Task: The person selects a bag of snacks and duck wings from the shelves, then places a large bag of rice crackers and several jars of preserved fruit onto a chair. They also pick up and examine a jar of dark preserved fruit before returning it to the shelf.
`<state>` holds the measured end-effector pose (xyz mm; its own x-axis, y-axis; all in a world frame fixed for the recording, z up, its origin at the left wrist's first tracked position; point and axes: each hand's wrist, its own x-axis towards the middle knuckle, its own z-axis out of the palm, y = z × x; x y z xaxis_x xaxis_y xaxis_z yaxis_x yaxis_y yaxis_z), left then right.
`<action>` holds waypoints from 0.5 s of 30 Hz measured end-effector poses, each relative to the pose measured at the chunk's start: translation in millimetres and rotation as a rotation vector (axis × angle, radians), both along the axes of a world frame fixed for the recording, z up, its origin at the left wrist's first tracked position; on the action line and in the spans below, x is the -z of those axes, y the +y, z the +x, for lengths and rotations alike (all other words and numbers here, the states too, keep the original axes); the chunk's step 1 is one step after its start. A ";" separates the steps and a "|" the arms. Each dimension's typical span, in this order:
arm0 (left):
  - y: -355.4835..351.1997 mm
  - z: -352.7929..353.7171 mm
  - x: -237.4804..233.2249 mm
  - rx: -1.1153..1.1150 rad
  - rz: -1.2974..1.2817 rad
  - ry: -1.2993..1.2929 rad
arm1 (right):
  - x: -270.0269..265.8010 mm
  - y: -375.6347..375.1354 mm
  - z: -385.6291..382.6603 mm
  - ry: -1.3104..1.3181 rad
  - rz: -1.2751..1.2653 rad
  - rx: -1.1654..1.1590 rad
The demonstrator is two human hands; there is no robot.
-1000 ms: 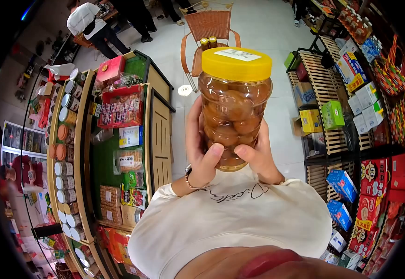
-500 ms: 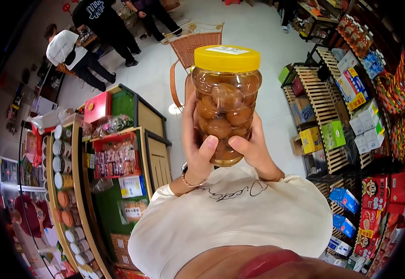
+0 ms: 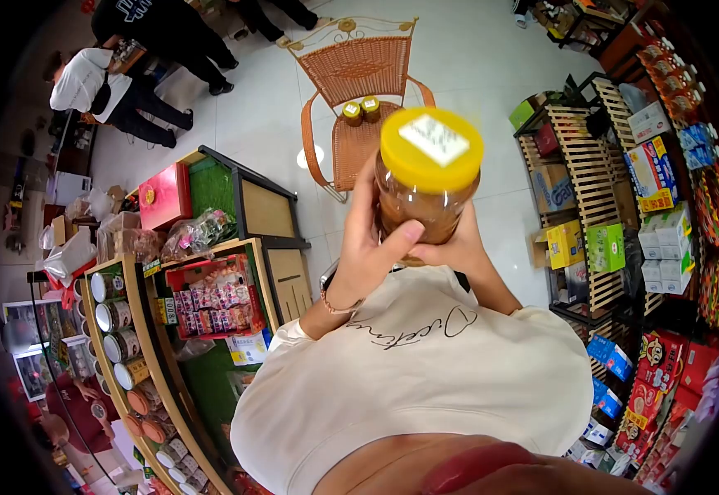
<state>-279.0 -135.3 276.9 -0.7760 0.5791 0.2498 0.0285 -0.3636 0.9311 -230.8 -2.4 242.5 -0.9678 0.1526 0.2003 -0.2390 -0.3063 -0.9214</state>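
A clear jar (image 3: pixel 425 206) with a yellow screw lid and a white label on top is held in front of my chest, its lid tilted toward me. Brown contents show through its side. My left hand (image 3: pixel 369 247) wraps the jar's left side, thumb across the front. Around the lower right side, my right hand (image 3: pixel 464 252) is closed, its fingers partly hidden behind the jar. Beyond it stands a wicker armchair (image 3: pixel 355 70), with two small yellow-lidded jars (image 3: pixel 361 110) on its seat.
Left is a wooden shelf unit (image 3: pixel 137 285) with lidded jars and a red tray of packets (image 3: pixel 215 297). A red box (image 3: pixel 164 196) sits on the green-topped stand. Slatted racks (image 3: pixel 578 165) with boxes line the right. People (image 3: pixel 116 95) stand at the far left.
The jar has tipped so its lid top faces me, and has moved slightly right and lower. My view has shifted, and the chair seat with the two small jars now shows.
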 end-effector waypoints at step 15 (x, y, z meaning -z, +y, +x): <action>69.4 -282.1 123.1 -0.008 -0.962 0.380 | 203.1 84.5 -254.4 -0.307 0.413 -0.112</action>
